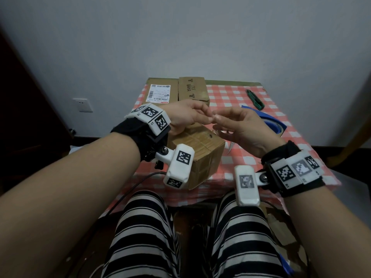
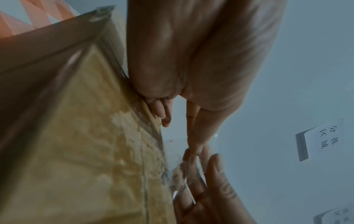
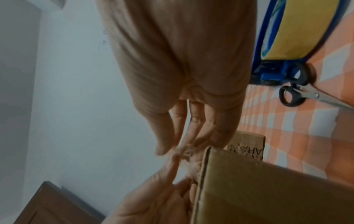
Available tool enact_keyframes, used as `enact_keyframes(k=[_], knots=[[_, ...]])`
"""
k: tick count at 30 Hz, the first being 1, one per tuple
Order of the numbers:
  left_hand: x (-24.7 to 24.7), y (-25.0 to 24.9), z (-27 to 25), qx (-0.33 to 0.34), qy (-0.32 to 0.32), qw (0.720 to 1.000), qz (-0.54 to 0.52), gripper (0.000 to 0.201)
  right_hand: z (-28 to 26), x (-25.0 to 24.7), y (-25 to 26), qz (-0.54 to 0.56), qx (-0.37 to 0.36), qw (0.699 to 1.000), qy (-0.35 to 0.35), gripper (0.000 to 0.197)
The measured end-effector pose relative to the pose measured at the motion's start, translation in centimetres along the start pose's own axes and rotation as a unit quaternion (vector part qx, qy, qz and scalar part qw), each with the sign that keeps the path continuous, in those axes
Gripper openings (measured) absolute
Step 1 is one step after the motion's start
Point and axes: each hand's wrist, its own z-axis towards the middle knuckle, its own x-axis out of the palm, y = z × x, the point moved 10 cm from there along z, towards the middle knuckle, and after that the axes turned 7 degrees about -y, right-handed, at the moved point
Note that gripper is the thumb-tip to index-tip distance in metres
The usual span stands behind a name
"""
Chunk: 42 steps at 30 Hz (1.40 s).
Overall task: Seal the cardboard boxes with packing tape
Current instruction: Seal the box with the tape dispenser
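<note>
Oddly little shows of the clear tape strip (image 2: 173, 160): a crumpled, see-through scrap pinched between the fingertips of the left hand (image 1: 183, 115) and right hand (image 1: 236, 125) at frame centre, its long axis unreadable. Below them the cardboard box (image 1: 197, 155) sits tilted cornerwise on the checked tablecloth (image 1: 226, 97), partly hidden by the left wrist. At right, the blue tape dispenser (image 1: 271, 122) is half covered.

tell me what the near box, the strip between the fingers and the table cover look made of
Near box: brown corrugated cardboard, matte, with scuffed pale patches; the fluted edge shows in the right wrist view.
Strip: seemingly clear plastic tape, glossy and crinkled, see-through.
Table cover: probably thin woven cloth or plastic sheet, red-and-white check; which one cannot be told.
</note>
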Motion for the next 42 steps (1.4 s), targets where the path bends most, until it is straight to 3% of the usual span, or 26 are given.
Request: enact_keyframes(k=[5, 11, 17, 37, 42], knots=[[0.1, 0.1, 0.1, -0.004, 0.013, 1.0, -0.016, 0.016, -0.1, -0.1, 0.1, 0.023, 0.009, 1.0, 0.0, 0.021], [0.2, -0.1, -0.2, 0.003, 0.024, 1.0, -0.004, 0.018, -0.4, -0.2, 1.2, -0.096, -0.022, 0.995, -0.034, 0.021], [0.1, -0.1, -0.3, 0.0, 0.021, 1.0, 0.003, 0.019, -0.9, -0.1, 2.9, -0.224, -0.098, 0.968, -0.059, 0.015], [0.6, 0.1, -0.3, -0.013, 0.029, 0.999, 0.043, 0.023, -0.9, 2.4, 2.9, -0.382, -0.11, 0.917, -0.016, 0.013], [0.5, 0.4, -0.3, -0.024, 0.032, 0.997, 0.059, 0.027, -0.8, 2.5, 2.7, -0.377, -0.098, 0.921, 0.01, 0.017]])
